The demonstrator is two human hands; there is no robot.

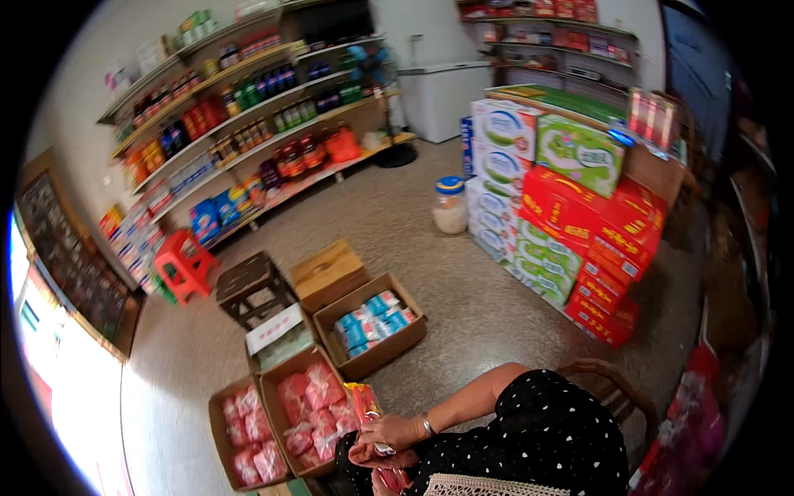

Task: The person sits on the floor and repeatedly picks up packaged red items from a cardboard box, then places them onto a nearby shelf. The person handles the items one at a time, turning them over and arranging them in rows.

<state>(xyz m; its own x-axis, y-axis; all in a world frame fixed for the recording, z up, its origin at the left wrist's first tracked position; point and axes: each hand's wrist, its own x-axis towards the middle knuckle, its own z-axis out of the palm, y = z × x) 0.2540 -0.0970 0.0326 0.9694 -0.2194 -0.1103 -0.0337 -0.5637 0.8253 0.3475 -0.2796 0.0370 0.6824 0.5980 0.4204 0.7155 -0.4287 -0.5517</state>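
Note:
My right hand (389, 433), with a silver bracelet at its wrist, is closed around a long red package with a yellow end (362, 397) in shiny clear wrap. A reddish-brown cloth (381, 457) is bunched under its fingers. At the bottom edge, partly cut off, my left hand (381, 485) is at the lower end of the red package; its grip is mostly hidden. Both hands are over my lap, in front of black clothing with white spots. Just left of them stands an open cardboard box (273, 403) with red and pink plastic-wrapped packs (322, 428).
Beside it stand another box of pink packs (214, 412), a box of blue-and-white packets (419, 335), a wooden box (329, 270), a dark stool (248, 276) and a red plastic stool (183, 260). Stacked cartons (555, 204), a lidded jar (450, 214), a fan (397, 155) and stocked shelves stand farther off.

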